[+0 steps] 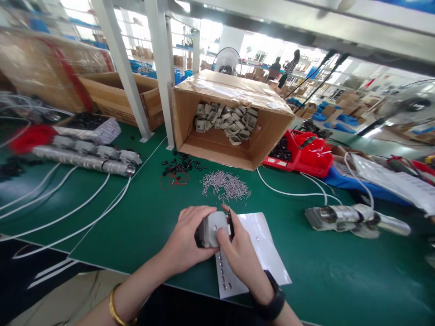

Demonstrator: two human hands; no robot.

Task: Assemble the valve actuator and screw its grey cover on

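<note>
My left hand (185,237) is wrapped round a small grey plastic housing (211,229) held just above the green mat. My right hand (239,253) pinches a thin black part (230,222) against the housing's right side. Under both hands lies a white sheet (261,246) with several small metal pins on its near left corner. A heap of metal pins (226,185) lies just beyond my hands, with a scatter of small black parts (178,165) and a red loop to its left.
A cardboard box (231,120) on its side holds several grey housings. Red bins (299,154) stand to its right. Silver cylindrical tools with white cables lie at left (102,163) and right (353,219). White posts (163,72) rise behind. People stand far back.
</note>
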